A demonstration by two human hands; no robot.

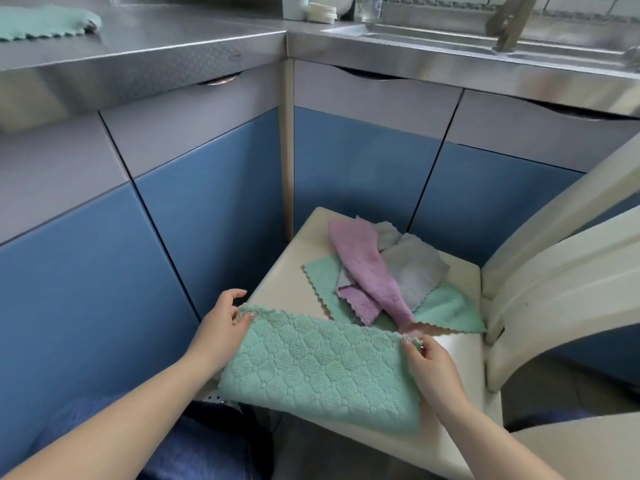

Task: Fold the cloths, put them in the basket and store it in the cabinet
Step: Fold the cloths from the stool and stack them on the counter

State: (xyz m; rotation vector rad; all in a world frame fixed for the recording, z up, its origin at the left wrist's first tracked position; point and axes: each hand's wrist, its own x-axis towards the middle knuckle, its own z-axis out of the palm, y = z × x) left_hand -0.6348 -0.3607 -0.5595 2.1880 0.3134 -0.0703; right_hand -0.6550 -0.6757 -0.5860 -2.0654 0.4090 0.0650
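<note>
On cream chair seat (464, 344), near edge: folded green cloth (322, 372) lying flat, partly overhanging. Left hand (221, 327) pinching its far left corner, thumb on top. Right hand (429, 362) pinching far right corner. Beyond it, loose pile sitting on seat: pink cloth (367, 271), grey cloth (415, 268), another green cloth (446, 310). Second folded green cloth (45, 22) lying on steel counter (173, 32).
</note>
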